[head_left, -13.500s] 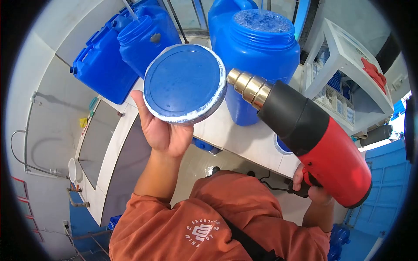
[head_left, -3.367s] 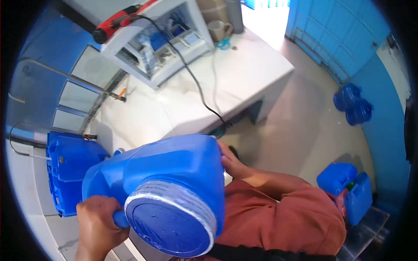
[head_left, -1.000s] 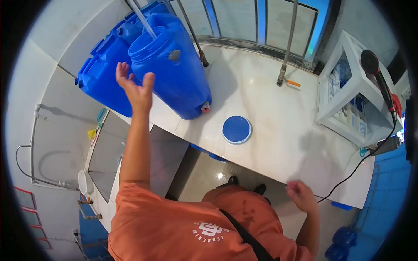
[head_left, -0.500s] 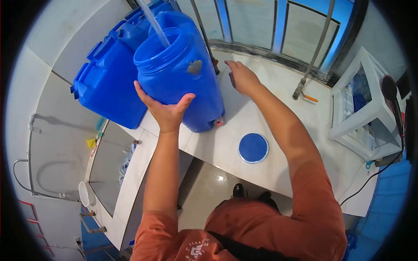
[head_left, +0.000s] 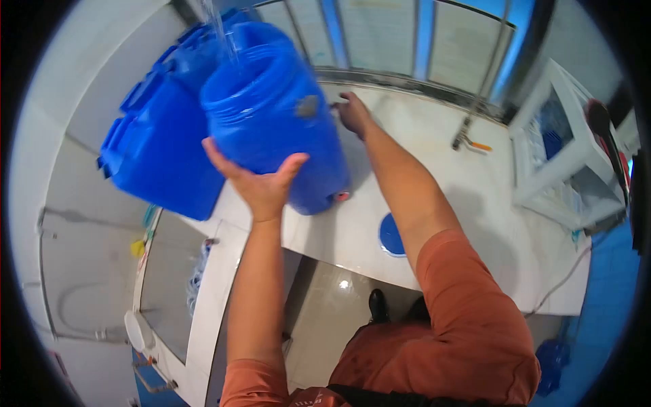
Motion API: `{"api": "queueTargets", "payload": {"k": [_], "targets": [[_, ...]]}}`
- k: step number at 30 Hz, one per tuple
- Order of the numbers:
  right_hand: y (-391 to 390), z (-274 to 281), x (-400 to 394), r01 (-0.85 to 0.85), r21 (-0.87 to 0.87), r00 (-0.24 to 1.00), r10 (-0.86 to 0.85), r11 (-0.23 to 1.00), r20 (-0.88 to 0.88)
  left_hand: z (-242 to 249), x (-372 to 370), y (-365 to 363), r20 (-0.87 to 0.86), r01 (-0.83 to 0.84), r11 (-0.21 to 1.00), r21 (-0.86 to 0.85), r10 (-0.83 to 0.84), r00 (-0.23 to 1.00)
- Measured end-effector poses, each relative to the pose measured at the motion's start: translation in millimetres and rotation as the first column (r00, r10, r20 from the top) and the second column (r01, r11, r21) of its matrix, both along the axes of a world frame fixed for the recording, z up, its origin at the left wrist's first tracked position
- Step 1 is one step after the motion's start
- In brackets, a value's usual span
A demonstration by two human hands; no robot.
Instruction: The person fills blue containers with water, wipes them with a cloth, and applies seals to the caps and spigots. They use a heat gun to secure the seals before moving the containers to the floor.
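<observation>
A large blue plastic drum (head_left: 271, 129) with a wide threaded mouth stands uncapped on the white counter. A water stream (head_left: 220, 34) falls into its mouth. Against the front of the drum rests my left hand (head_left: 261, 186), open, thumb and fingers spread. My right hand (head_left: 354, 117) reaches past the drum's right side, its fingers curled at the valve on the pipe behind; the drum's edge and the fingers mostly hide that valve. Partly behind my right forearm, a round blue lid (head_left: 391, 236) lies on the counter.
More blue jerrycans (head_left: 159, 136) stand left of the drum. A pipe valve with an orange handle (head_left: 480, 146) rises from the counter (head_left: 434, 176) near the window. At right is a white rack (head_left: 566, 149). A sink (head_left: 173, 271) with hoses lies at lower left.
My right hand has moved left to the valve behind the drum, and its forearm now covers part of the lid. My left hand stays against the drum. The water stream looks more broken up.
</observation>
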State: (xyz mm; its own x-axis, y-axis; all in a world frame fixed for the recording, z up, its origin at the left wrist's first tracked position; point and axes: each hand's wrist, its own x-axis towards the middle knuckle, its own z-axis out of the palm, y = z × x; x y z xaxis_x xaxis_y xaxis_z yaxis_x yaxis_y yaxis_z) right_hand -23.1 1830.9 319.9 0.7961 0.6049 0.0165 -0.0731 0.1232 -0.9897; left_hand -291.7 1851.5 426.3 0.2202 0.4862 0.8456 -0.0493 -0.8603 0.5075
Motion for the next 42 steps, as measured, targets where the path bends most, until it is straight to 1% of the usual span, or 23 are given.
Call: {"api": "queueTargets", "payload": {"k": [1,3,5,7,8,12,13,14,17,18,20,21,23,27,31,32,34,35,36,37,38,40,42], "targets": [[-7,3,-5,0.066,-0.051,0.976,-0.054,0.997,0.212,-3,-2,1,-0.004,-0.026,1.0,0.002,0.026,1.0],[-20,-10,-6,-0.02,0.269,0.986,-0.026,0.963,0.166,-3,-2,0,0.025,-0.056,0.996,0.075,0.055,0.998],[-85,-3,-33,-0.099,0.216,0.897,-0.007,0.971,0.442,-14,-2,9,0.035,-0.146,0.979,0.144,0.142,0.989],[-170,3,-71,-0.089,0.172,0.906,0.008,0.981,0.423,-36,-2,26,0.003,-0.357,0.893,0.274,0.37,0.929],[-220,6,-91,-0.103,0.228,0.911,0.0,0.968,0.412,-52,-1,33,-0.026,-0.233,0.97,0.067,0.236,0.972],[-428,7,-181,0.001,0.123,0.977,-0.027,0.992,0.213,-82,5,36,0.062,-0.232,0.959,0.16,0.225,0.972],[-475,-1,-207,0.068,0.069,0.99,-0.075,0.995,0.116,-97,5,56,-0.049,-0.242,0.965,0.098,0.248,0.968],[-518,-11,-236,0.169,-0.047,0.985,-0.167,0.984,0.04,-89,-2,3,-0.011,0.082,0.993,-0.087,-0.084,0.996],[-636,-93,-334,0.545,-0.318,0.838,-0.503,0.776,0.21,-157,-46,-75,-0.26,0.213,0.977,-0.017,-0.21,0.942],[-679,-121,-364,0.502,-0.491,0.863,-0.452,0.712,0.227,-184,-72,-99,-0.392,0.268,0.963,-0.019,-0.254,0.884],[-741,-190,-447,0.586,-0.708,0.727,-0.64,0.394,0.246,-229,-119,-137,-0.661,0.352,0.936,-0.021,-0.277,0.697],[-768,-183,-494,0.494,-0.804,0.682,-0.721,0.33,0.122,-237,-127,-156,-0.752,0.389,0.921,-0.03,-0.277,0.598],[-820,-193,-586,0.335,-0.902,0.517,-0.853,0.272,-0.066,-237,-118,-201,-0.854,0.47,0.881,-0.049,-0.281,0.438],[-868,-315,-758,0.238,-0.94,0.158,-0.965,0.245,-0.212,-210,-64,-294,-0.926,0.627,0.777,-0.058,-0.277,0.257],[-864,-341,-900,0.142,-0.969,-0.321,-0.916,0.203,-0.239,-156,22,-409,-0.932,0.825,0.555,-0.107,-0.346,0.112],[-861,-333,-925,0.142,-0.976,-0.367,-0.907,0.167,-0.209,-148,44,-449,-0.931,0.881,0.453,-0.137,-0.363,0.041],[-858,-387,-976,0.166,-0.981,-0.362,-0.919,0.103,-0.158,-151,72,-547,-0.91,0.943,0.204,-0.262,-0.378,-0.171],[-859,-410,-990,0.185,-0.982,-0.332,-0.938,0.043,-0.103,-156,70,-602,-0.918,0.935,0.101,-0.339,-0.254,-0.305],[-865,-356,-999,0.286,-0.958,-0.377,-0.914,0.037,-0.148,-163,63,-658,-0.868,0.893,-0.022,-0.45,-0.223,-0.443],[-862,-350,-1004,0.292,-0.956,-0.389,-0.909,0.036,-0.153,-142,13,-731,-0.929,0.93,0.007,-0.369,0.013,-0.369],[-860,-347,-1010,0.32,-0.945,-0.461,-0.883,-0.069,-0.092,-141,-10,-781,-0.914,0.907,-0.108,-0.406,0.07,-0.401],[-852,-341,-1022,0.329,-0.926,-0.549,-0.835,-0.185,-0.028,-171,-14,-870,-0.865,0.865,-0.139,-0.482,0.236,-0.443],[-829,-345,-1019,0.291,-0.89,-0.741,-0.671,-0.35,0.021,-170,-63,-956,-0.886,0.846,-0.322,-0.425,0.339,-0.316]]}}
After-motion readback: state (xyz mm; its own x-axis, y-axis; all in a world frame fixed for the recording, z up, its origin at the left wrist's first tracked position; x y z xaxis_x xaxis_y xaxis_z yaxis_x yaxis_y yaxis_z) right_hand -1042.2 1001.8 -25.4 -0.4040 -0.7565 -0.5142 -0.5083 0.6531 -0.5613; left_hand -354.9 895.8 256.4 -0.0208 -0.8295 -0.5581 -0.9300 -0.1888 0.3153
